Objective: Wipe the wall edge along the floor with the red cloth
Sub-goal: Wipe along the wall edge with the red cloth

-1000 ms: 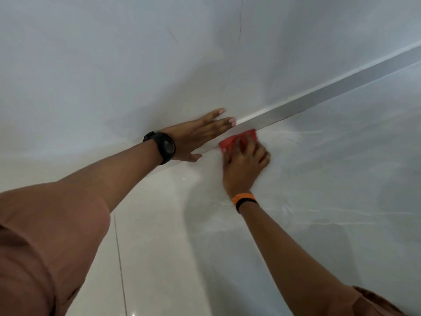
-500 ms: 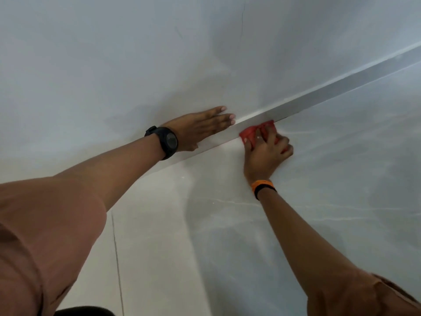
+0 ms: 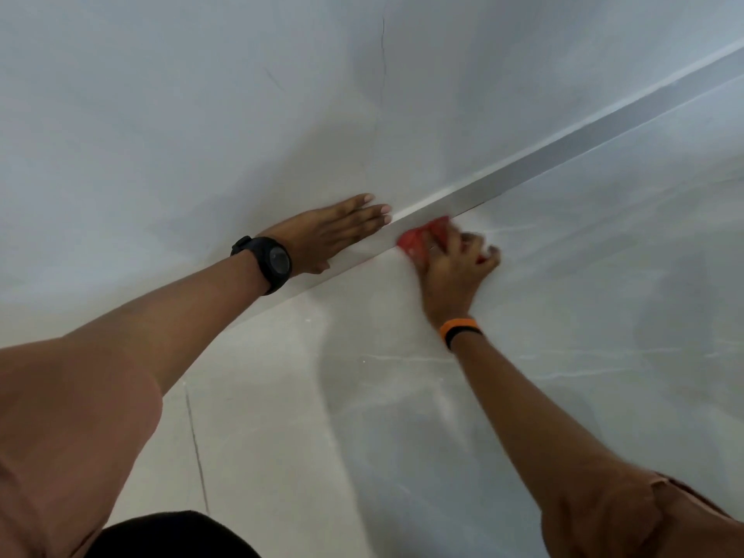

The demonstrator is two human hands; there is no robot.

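The wall edge (image 3: 563, 155) is a flat, smooth grey skirting strip with a thin bright upper lip, running diagonally where the matte painted wall (image 3: 201, 114) meets the glossy marble-veined floor (image 3: 604, 296). The red cloth (image 3: 422, 239) is a crumpled soft wad pressed against the foot of that strip, on the floor side. The right hand (image 3: 455, 267) is curled over the cloth, fingers bent and gripping it; their tips are blurred. The left hand (image 3: 334, 231) lies spread flat above the strip, palm on the wall, fingers straight and together, holding nothing. A chunky black watch (image 3: 269, 261) circles the left wrist, an orange and black band (image 3: 459, 330) the right. A hairline crack (image 3: 382, 54) runs down the wall above the strip.
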